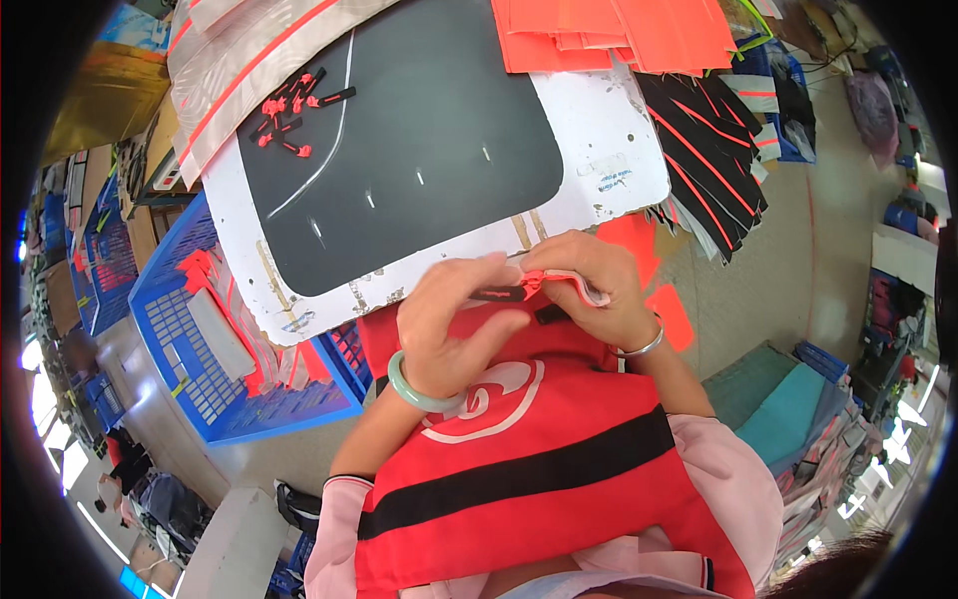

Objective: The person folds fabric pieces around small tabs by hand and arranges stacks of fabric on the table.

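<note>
Garment workshop: stacked fabric pieces (639, 30), blue crates (180, 329).

Bright, even overhead light fills the room, leaving short glints on the dark mat (419, 140) and only soft shadows. Straight edges bow toward the black fisheye rim, where windows blow out white and detail blurs.

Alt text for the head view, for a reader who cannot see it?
Two hands, left hand and right hand, pinch a small red fabric piece with a black strip over a red apron, beside a white table.
</note>
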Available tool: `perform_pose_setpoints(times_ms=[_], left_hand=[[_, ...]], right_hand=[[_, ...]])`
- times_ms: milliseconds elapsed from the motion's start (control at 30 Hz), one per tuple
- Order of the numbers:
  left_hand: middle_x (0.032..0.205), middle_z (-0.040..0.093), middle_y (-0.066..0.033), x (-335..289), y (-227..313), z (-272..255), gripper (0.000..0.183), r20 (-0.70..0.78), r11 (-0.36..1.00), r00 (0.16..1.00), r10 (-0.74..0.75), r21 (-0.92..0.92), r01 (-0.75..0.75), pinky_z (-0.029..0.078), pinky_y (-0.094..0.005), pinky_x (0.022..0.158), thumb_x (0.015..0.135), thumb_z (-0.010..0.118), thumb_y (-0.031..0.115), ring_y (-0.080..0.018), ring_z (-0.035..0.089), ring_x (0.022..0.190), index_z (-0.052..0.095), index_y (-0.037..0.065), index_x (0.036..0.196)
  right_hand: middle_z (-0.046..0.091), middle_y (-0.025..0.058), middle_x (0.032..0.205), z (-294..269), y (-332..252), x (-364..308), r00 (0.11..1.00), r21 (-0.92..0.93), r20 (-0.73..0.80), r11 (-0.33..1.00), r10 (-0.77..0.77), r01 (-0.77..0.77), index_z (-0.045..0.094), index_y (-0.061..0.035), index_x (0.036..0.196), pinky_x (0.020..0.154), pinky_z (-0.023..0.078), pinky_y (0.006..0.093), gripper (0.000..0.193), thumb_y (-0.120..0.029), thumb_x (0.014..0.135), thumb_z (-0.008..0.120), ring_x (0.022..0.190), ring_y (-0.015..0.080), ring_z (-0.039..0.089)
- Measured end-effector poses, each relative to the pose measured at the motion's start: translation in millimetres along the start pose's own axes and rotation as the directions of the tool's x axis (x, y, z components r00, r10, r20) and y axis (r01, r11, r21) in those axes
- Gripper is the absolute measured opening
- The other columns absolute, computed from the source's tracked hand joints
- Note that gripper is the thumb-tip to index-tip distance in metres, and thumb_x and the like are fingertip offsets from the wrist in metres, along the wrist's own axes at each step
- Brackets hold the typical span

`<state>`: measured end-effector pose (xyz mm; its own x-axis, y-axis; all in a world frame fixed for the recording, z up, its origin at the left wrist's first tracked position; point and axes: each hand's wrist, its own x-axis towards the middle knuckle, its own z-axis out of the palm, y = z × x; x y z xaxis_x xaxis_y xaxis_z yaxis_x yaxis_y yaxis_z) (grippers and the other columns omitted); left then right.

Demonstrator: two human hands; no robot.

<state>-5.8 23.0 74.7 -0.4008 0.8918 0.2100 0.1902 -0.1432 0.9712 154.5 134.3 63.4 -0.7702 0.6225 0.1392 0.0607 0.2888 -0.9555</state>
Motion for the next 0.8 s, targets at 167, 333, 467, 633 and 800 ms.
perform_pose_setpoints(times_ms=[167,333,467,633,800], left_hand=[[0.084,0.063,-0.0104,5.9,-7.8,2.8,0.027,0.069,0.985,0.996,0.056,0.161,-0.067,0.050,-0.0307,0.062,0.071,0.076,-0.006,-0.0224,0.061,0.073,0.070,0.002,0.096],[0.086,0.063,-0.0100,3.3,-10.6,7.7,0.025,0.045,0.984,0.999,0.030,0.177,-0.037,0.050,-0.0316,0.064,0.071,0.077,-0.005,-0.0233,0.061,0.074,0.069,0.001,0.094],[0.086,0.062,-0.0104,4.1,-13.0,6.8,0.026,0.071,0.962,0.994,0.079,0.258,-0.095,0.050,-0.0343,0.066,0.072,0.076,-0.003,-0.0263,0.061,0.076,0.068,0.002,0.096],[0.087,0.062,-0.0108,9.3,-14.4,5.3,0.027,0.118,0.940,0.986,0.120,0.306,-0.151,0.050,-0.0356,0.067,0.072,0.075,-0.002,-0.0285,0.060,0.078,0.067,0.002,0.097],[0.088,0.062,-0.0111,7.2,-18.8,7.4,0.027,0.112,0.960,0.990,0.084,0.257,-0.110,0.050,-0.0356,0.066,0.073,0.075,-0.003,-0.0285,0.060,0.078,0.067,0.002,0.097]], right_hand=[[0.070,0.0094,0.093,7.2,2.3,1.5,0.998,-0.012,-0.064,1.000,-0.025,0.024,0.068,-0.0024,0.099,0.073,0.053,0.0313,0.021,0.006,0.080,0.067,0.084,0.0242,0.067],[0.070,0.0108,0.096,7.6,1.0,2.3,0.993,0.041,-0.005,0.992,0.118,-0.117,0.069,-0.0024,0.101,0.076,0.053,0.0324,0.027,0.009,0.077,0.065,0.087,0.0244,0.067],[0.067,0.0107,0.086,11.4,4.4,5.2,0.997,-0.020,-0.031,0.997,0.075,-0.076,0.067,-0.0017,0.093,0.064,0.051,0.0319,0.010,0.001,0.083,0.066,0.074,0.0268,0.064],[0.065,0.0106,0.083,9.7,5.5,8.4,1.000,-0.153,-0.027,0.988,-0.009,0.005,0.066,-0.0021,0.091,0.062,0.050,0.0323,0.013,0.004,0.079,0.065,0.071,0.0280,0.062],[0.066,0.0105,0.085,8.3,6.0,3.7,0.997,-0.055,-0.034,0.996,0.066,-0.068,0.067,-0.0033,0.096,0.062,0.050,0.0317,0.019,0.004,0.079,0.066,0.070,0.0263,0.063]])
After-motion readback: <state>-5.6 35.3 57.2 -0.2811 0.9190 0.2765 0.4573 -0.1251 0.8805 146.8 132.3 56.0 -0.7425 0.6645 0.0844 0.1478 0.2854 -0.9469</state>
